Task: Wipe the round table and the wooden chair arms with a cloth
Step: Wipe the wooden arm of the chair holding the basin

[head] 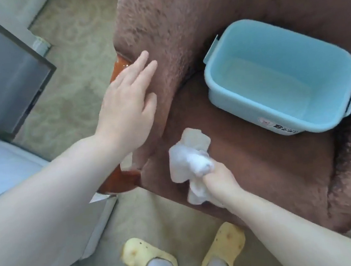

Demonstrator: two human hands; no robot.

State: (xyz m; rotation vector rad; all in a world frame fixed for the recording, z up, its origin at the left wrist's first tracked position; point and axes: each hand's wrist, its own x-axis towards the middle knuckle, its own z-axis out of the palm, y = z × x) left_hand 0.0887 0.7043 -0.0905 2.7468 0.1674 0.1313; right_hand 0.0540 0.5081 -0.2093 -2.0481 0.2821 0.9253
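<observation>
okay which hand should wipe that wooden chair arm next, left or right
Right, probably. The right hand already grips the cloth above the seat, close to the wooden chair arm. The left hand is open, lying flat along that arm's upholstered side, holding nothing.

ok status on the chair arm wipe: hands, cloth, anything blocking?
Left hand open, flat over wooden chair arm. Right hand gripping bunched cloth above seat, off the wood. Blue tub on seat, not blocking.
</observation>
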